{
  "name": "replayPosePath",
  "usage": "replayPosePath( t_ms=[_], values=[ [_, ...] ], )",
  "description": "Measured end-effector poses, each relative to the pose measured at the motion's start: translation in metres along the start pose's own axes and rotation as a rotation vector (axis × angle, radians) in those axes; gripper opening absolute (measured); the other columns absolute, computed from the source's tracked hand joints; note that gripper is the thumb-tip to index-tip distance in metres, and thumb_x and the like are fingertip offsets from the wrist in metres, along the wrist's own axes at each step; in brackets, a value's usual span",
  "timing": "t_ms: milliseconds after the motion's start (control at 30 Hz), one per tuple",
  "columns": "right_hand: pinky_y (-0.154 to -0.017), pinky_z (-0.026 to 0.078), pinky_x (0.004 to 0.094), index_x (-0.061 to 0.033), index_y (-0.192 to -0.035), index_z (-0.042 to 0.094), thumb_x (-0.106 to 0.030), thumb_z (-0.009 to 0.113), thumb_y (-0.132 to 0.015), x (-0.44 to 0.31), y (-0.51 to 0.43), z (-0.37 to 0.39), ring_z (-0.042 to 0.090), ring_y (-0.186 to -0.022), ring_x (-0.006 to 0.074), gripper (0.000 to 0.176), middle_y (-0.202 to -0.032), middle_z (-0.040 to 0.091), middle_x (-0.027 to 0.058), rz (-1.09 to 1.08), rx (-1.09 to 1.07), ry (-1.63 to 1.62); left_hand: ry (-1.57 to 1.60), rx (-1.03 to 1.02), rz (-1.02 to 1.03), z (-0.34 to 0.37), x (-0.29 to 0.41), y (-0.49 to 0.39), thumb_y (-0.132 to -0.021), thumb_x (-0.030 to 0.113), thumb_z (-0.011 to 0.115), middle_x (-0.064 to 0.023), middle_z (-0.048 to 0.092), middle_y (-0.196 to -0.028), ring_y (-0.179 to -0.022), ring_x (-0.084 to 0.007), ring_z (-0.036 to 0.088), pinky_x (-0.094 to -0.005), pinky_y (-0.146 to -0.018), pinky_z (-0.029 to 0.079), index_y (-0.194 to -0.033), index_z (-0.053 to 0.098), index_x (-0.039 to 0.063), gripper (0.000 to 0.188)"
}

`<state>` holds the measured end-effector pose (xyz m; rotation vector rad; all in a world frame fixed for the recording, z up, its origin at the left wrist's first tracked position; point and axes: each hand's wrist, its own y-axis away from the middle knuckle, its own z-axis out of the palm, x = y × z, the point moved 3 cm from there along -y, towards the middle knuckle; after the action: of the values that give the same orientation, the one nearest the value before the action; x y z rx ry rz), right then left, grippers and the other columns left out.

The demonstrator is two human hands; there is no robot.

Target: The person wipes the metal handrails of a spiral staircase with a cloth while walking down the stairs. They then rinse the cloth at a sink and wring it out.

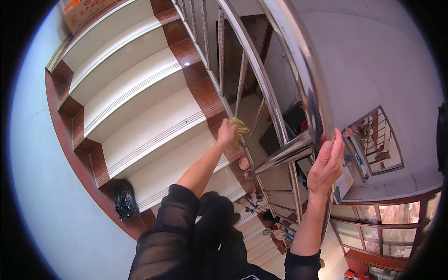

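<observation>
In my left hand [227, 132] is a bunched yellowish cloth [238, 128], held at the foot of the twisted metal balusters [240, 84] on the stairs' right side. Part of the cloth hangs toward the brown edge tiles. My right hand [326, 168] grips the thick polished metal handrail [309, 63] near its bend, thumb and fingers lying along it. Just left of that hand, a horizontal metal tube [280, 157] joins a thinner curved rail [259, 59]. White stair treads [147, 140] with grooved edges rise toward the upper left.
A black plastic bag [125, 200] sits on a step by the left wall. Up the stairs stands a cardboard box [87, 15]. A small round container [244, 162] and crumpled fabric [252, 201] lie along the railing side. Beyond the rail hangs a framed mirror [379, 143].
</observation>
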<state>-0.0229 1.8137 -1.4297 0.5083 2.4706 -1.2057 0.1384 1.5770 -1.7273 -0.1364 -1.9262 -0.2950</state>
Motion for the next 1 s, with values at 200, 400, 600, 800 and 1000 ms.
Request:
replayPosePath(
  t_ms=[200, 400, 600, 800, 1000],
  values=[
    [-0.091, 0.046, 0.0441, 0.0020, -0.130, 0.051, -0.035, 0.037, -0.104, 0.011, 0.008, 0.020, 0.059, -0.110, 0.0397, 0.047, -0.121, 0.059, 0.0232, 0.062, 0.044, 0.011, 0.498, -0.001, 0.310, -0.067, 0.067, -0.025, -0.093, 0.027, 0.063, -0.0059, 0.060, -0.108, -0.101, -0.0155, 0.054, -0.0315, -0.089, 0.045, -0.118, 0.054, 0.004, 0.035],
    [-0.089, 0.048, 0.0395, 0.0001, -0.129, 0.056, -0.044, 0.038, -0.103, 0.024, 0.016, 0.032, 0.063, -0.106, 0.0342, 0.054, -0.116, 0.064, 0.0213, 0.115, 0.105, -0.042, 0.519, 0.191, 0.834, -0.044, 0.161, -0.062, -0.092, 0.022, 0.063, -0.0122, 0.058, -0.116, -0.108, -0.0215, 0.054, -0.0342, -0.094, 0.044, -0.133, 0.040, 0.005, 0.051],
    [-0.103, 0.041, 0.0357, -0.0052, -0.137, 0.053, -0.052, 0.036, -0.101, 0.072, 0.028, 0.044, 0.057, -0.121, 0.0278, 0.061, -0.128, 0.062, 0.0152, -0.062, 0.143, 0.047, 0.489, 0.294, 0.769, 0.050, 0.076, -0.102, -0.088, 0.010, 0.058, -0.0169, 0.054, -0.121, -0.114, -0.0267, 0.052, -0.0370, -0.100, 0.040, -0.136, 0.035, 0.004, 0.053],
    [-0.072, 0.046, 0.0346, -0.0014, -0.105, 0.064, -0.060, 0.032, -0.100, 0.045, 0.078, 0.051, 0.061, -0.076, 0.0223, 0.067, -0.078, 0.061, 0.0098, 0.093, 0.284, 0.185, 0.151, 0.079, 0.555, 0.099, -0.099, -0.100, -0.089, 0.007, 0.058, -0.0211, 0.053, -0.129, -0.119, -0.0345, 0.052, -0.0376, -0.101, 0.040, -0.143, 0.030, 0.002, 0.061],
    [-0.089, 0.046, 0.0378, -0.0077, -0.118, 0.059, -0.052, 0.026, -0.103, 0.037, 0.109, 0.074, 0.062, -0.093, 0.0270, 0.057, -0.099, 0.065, 0.0131, 0.023, 0.304, 0.317, 0.155, 0.119, 0.500, 0.112, -0.179, -0.114, -0.088, 0.003, 0.055, -0.0234, 0.057, -0.125, -0.116, -0.0362, 0.056, -0.0404, -0.099, 0.042, -0.140, 0.032, 0.003, 0.057]
  ],
)
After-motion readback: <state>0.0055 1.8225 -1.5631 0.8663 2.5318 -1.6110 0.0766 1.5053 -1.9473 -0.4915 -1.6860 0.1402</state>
